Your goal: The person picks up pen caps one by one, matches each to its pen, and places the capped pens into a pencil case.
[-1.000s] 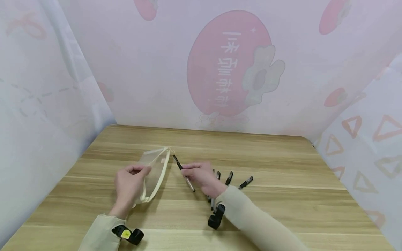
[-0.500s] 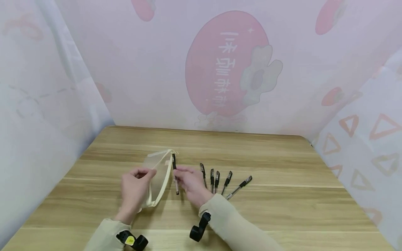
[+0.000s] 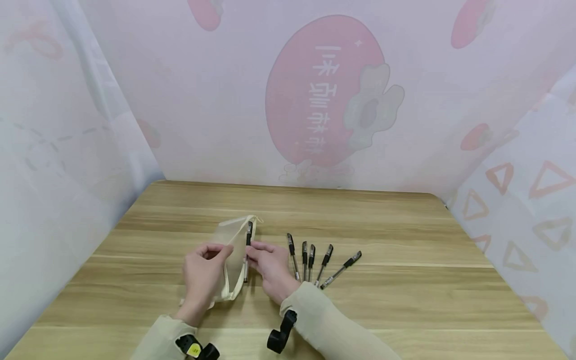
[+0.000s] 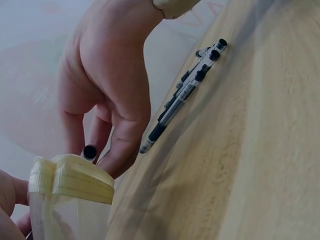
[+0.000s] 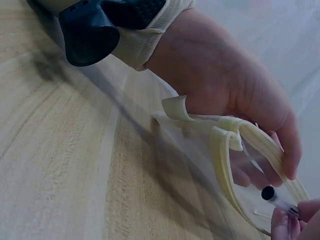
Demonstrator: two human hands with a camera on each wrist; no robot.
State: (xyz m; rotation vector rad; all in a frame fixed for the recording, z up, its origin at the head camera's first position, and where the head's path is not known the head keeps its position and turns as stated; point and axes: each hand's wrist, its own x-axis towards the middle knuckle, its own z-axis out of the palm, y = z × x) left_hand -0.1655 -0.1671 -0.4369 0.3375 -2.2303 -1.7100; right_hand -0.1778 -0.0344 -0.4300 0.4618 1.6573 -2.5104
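Note:
My left hand (image 3: 204,275) pinches the rim of a sheer cream drawstring pouch (image 3: 234,272), whose mouth gapes toward the right. Between thumb and fingers, my right hand (image 3: 272,267) pinches a clear pen with a black cap (image 3: 249,235), held at that mouth and roughly lengthwise to it. In the right wrist view the pen's end (image 5: 270,193) shows in front of the yellowish rim (image 5: 225,165). The left wrist view has the pen's dark end (image 4: 89,152) just behind the pouch rim. Whether the pen is fully within the mouth I cannot tell.
Several similar pens (image 3: 311,257) lie fanned out on the wooden table (image 3: 405,280), right of my right hand. A pale printed curtain (image 3: 216,100) stands behind the table and along both sides. Each sleeve carries a black wrist camera (image 3: 281,332).
My right hand has moved left with the pen, from beside the pouch to its mouth, and the pen has turned more upright in view. The left hand and pouch have shifted slightly right.

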